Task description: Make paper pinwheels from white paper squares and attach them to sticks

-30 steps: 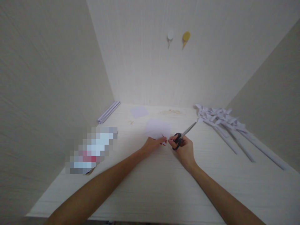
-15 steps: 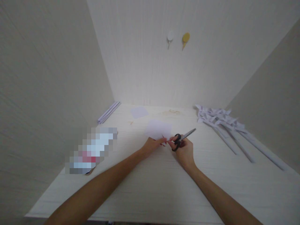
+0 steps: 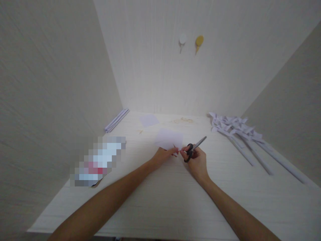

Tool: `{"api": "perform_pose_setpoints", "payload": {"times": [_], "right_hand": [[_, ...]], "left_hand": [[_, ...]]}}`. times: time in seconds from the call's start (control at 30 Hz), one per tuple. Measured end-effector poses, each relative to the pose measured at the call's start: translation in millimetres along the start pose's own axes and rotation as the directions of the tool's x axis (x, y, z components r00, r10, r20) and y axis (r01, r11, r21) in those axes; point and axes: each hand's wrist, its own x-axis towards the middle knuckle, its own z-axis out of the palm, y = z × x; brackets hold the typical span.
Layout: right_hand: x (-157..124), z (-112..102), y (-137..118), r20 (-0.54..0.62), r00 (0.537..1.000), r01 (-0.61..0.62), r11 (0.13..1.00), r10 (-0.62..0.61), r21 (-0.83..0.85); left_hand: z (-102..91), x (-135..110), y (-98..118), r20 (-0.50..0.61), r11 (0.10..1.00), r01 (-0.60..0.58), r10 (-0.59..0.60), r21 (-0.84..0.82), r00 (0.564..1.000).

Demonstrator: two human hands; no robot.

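A sheet of white paper (image 3: 169,137) lies near the middle of the table, one corner pinched by my left hand (image 3: 164,156). My right hand (image 3: 198,163) is closed around black-handled scissors (image 3: 192,151), the handles hooked on the fingers and the blades pointing up and to the right, away from the paper. The thumb and forefinger of my right hand come close to the paper's corner, near my left fingertips. Whether they touch the paper I cannot tell.
Several paper pinwheels (image 3: 234,127) on rolled-paper sticks lie at the right. A smaller paper square (image 3: 149,120) sits behind the sheet. Rolled paper sticks (image 3: 116,120) rest at the back left, and a pixelated phone-like object (image 3: 100,162) leans nearby. Two hooks (image 3: 199,41) hang on the back wall.
Both hands hold almost the same place. The scissors' blades have tilted slightly, their tip shifting a little to the left.
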Motion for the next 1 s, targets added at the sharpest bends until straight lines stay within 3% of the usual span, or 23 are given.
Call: {"api": "perform_pose_setpoints", "payload": {"times": [0.3,0.53,0.73,1.0], "right_hand": [[1.9,0.3,-1.3,0.014,1.0,-0.023,1.0,0.023,-0.019],[0.7,0.9,-3.6,0.0,0.999,-0.038,0.996,0.039,-0.085],[1.7,-0.3,0.3,-0.026,0.998,-0.067,0.994,0.065,-0.085],[1.7,0.9,-2.3,-0.019,0.998,-0.053,0.998,0.053,-0.024]], "left_hand": [[-0.7,-5.9,5.0,-0.056,0.983,0.048,-0.038,0.179,0.998],[-1.9,-5.8,1.4,-0.024,0.945,-0.044,0.054,0.324,0.998],[-2.1,-4.7,3.9,-0.065,0.947,0.026,-0.005,0.321,0.998],[-0.9,-1.0,-2.9,-0.063,0.973,0.026,-0.011,0.231,0.998]]}}
